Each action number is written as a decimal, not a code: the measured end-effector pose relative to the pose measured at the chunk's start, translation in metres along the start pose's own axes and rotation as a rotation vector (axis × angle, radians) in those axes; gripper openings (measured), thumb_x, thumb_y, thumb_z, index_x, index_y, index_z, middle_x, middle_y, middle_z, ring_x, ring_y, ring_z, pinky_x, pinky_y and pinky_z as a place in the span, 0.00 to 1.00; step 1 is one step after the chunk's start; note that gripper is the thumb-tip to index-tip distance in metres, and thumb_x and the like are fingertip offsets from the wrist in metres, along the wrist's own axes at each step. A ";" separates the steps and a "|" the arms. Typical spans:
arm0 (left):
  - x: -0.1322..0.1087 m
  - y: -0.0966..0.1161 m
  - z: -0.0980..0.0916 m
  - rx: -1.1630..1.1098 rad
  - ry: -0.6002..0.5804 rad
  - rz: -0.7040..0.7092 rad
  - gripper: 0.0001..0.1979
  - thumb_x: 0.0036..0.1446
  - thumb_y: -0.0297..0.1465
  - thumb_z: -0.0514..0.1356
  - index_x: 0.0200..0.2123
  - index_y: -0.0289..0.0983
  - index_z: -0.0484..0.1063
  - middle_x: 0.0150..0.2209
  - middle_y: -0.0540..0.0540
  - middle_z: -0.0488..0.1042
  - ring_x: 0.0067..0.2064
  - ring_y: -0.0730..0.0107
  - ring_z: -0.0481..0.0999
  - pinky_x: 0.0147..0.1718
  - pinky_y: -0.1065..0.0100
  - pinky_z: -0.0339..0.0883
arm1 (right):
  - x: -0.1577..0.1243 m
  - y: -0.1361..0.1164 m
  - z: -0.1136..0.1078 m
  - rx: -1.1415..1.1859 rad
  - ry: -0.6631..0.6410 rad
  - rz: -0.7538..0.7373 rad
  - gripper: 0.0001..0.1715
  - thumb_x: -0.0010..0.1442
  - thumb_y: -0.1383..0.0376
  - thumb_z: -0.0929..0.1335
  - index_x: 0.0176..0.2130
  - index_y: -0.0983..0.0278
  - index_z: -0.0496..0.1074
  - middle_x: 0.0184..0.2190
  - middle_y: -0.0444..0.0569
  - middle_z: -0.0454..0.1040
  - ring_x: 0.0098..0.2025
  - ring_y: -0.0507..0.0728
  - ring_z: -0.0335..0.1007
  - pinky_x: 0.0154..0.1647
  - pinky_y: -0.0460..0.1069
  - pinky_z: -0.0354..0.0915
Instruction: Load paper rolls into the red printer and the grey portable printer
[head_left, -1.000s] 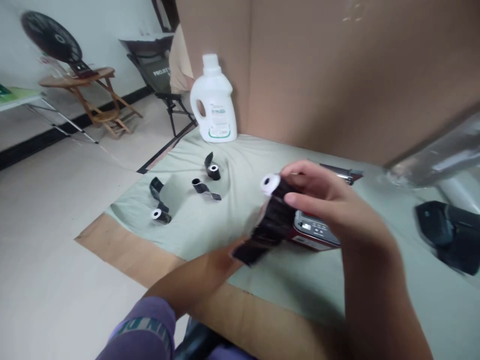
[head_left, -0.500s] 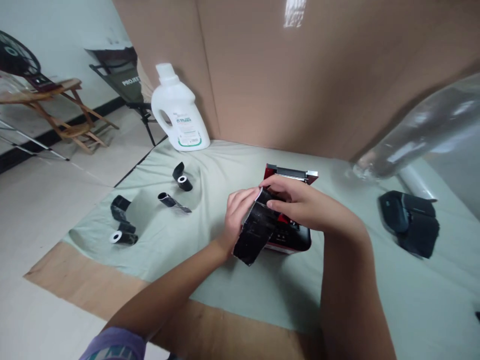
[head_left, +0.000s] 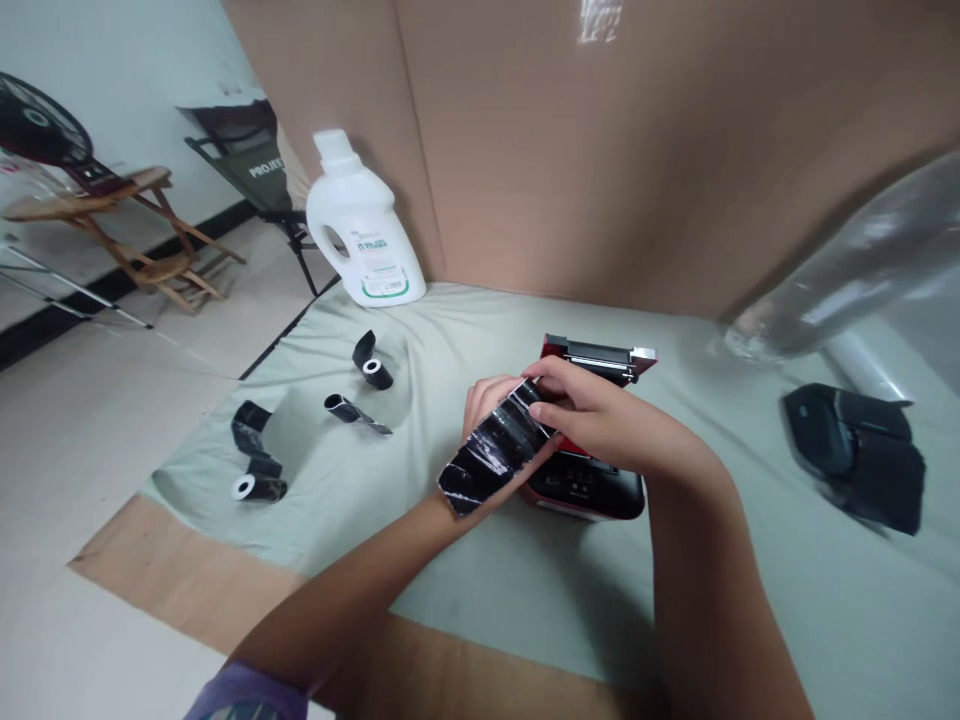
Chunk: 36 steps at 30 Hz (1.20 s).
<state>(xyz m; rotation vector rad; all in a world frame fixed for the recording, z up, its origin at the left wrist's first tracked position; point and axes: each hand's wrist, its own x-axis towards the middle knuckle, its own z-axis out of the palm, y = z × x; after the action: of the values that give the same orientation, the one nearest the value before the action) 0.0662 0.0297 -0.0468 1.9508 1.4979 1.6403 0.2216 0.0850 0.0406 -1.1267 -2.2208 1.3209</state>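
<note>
Two hands on my head feed right now. The right hand (head_left: 600,410) has the rolled end of a black strip (head_left: 487,455) pinched between thumb and fingers, with the tail slanting down across my view of the left wrist. The left hand (head_left: 484,396) is mostly tucked behind the strip — honestly can't tell from here if it's gripping anything. The strip's up around the middle of the cloth (head_left: 450,335), just by a red and black machine (head_left: 589,488) with its lid tipped up; can't say if they touch. Three more black rolls (head_left: 379,376) lie toward the cloth's left edge, tails partly unwound. A white bottle (head_left: 367,240) stands at the far-left corner — right by the brown panel (head_left: 540,150). Some black pouch-like thing (head_left: 855,450) sits well right of the machine, kinda blurry.
</note>
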 end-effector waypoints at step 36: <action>-0.062 -0.016 0.007 0.109 -0.220 0.706 0.16 0.63 0.31 0.57 0.52 0.47 0.78 0.46 0.49 0.81 0.50 0.65 0.72 0.57 0.59 0.55 | -0.012 -0.001 -0.005 -0.619 -0.085 0.338 0.17 0.59 0.76 0.63 0.44 0.62 0.74 0.37 0.50 0.78 0.35 0.57 0.70 0.32 0.49 0.55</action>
<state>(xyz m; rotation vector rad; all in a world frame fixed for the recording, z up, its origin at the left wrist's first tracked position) 0.0707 -0.0070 -0.0993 2.8252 0.8733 1.4923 0.2317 0.0784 0.0451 -1.7462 -2.6809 0.7976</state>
